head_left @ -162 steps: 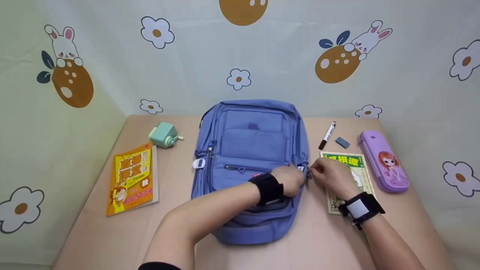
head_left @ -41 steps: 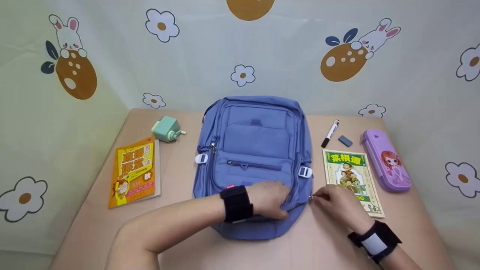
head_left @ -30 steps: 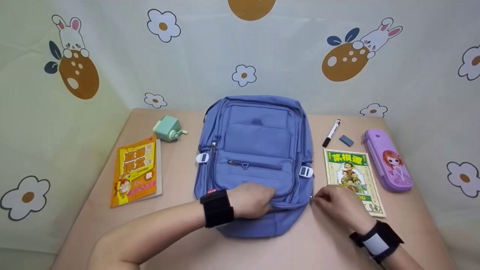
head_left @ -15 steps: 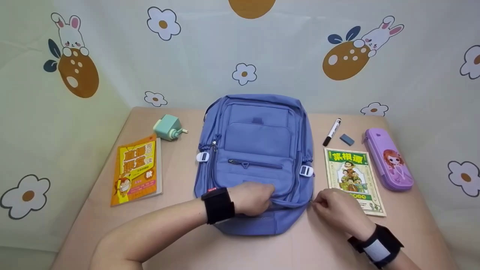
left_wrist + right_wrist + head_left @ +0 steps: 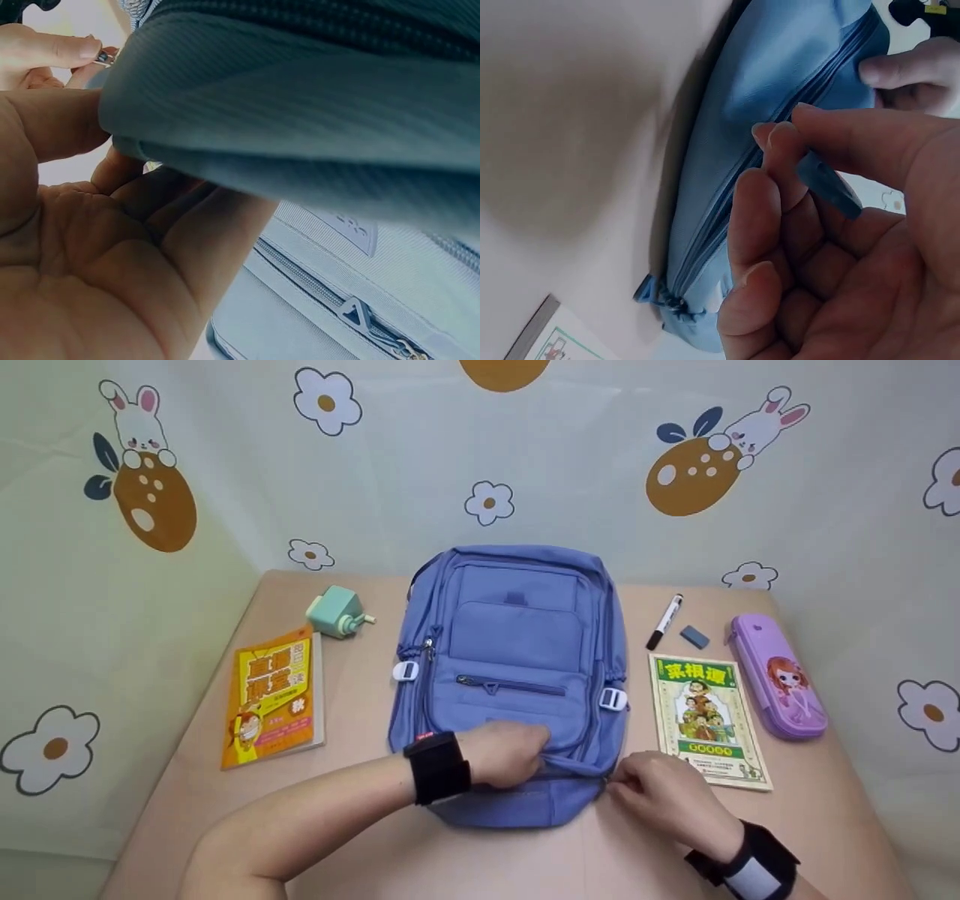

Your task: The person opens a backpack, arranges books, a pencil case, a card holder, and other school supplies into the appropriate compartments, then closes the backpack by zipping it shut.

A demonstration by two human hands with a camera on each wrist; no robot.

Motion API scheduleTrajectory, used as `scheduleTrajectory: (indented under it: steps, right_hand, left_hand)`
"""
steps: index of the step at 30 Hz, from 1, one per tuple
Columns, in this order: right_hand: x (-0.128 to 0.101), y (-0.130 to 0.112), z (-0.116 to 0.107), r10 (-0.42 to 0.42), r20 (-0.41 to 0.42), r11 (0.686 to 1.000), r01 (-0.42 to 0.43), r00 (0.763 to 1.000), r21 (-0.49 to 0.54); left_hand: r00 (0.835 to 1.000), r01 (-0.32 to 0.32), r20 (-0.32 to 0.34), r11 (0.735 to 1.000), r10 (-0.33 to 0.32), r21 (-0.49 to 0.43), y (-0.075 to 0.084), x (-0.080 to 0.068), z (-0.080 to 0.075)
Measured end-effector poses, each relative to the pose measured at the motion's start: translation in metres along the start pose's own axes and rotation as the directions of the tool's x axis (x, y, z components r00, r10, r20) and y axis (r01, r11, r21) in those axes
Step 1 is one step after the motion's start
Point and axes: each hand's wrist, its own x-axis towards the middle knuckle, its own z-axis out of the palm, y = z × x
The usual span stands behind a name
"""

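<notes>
Cloth walls (image 5: 570, 450): pale, printed, behind and at both sides | Table (image 5: 465, 862): beige, plain-topped | Backpack (image 5: 517, 637): front up, mid-table, 2 hands on it | Left hand (image 5: 504, 751): gripping its lower front fold (image 5: 262, 112) | Right hand (image 5: 671, 795): pinching blue zip pull (image 5: 829, 186), lower right; best drawn low along the curve, fold held taut and clear

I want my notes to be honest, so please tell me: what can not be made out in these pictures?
Head view: the inside of the backpack, covered by its front.
Head view: the lowest print on the green book, too small.
Head view: most of the zipper pull, behind the right hand.
Left wrist view: most fingertips of the left hand, behind the fabric.
</notes>
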Motion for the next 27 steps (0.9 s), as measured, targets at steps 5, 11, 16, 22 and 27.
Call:
scheduleTrajectory:
  steps: [5,11,16,22,27]
  right_hand:
    - [0.001,-0.001,0.000,0.001,0.004,1.000,-0.001,1.000,-0.010]
    - [0.001,0.000,0.003,0.006,0.003,1.000,-0.006,1.000,-0.021]
    - [0.002,0.002,0.005,-0.004,0.004,1.000,0.004,1.000,-0.029]
    - [0.003,0.003,0.005,0.011,0.018,1.000,-0.011,1.000,-0.005]
    - [0.002,0.003,0.006,0.015,0.020,1.000,-0.014,1.000,-0.022]
  left_hand:
    - [1.000,-0.011,-0.026,1.000,0.011,-0.001,0.000,-0.003,0.000]
    - [0.998,-0.031,-0.055,0.999,0.031,-0.011,-0.002,-0.009,0.002]
    - [0.999,-0.033,-0.043,0.999,0.032,-0.022,-0.007,-0.016,0.002]
    - [0.998,-0.039,-0.042,0.999,0.038,-0.030,-0.019,-0.031,-0.001]
    - [0.993,-0.077,-0.088,0.996,0.074,-0.034,-0.031,-0.046,0.001]
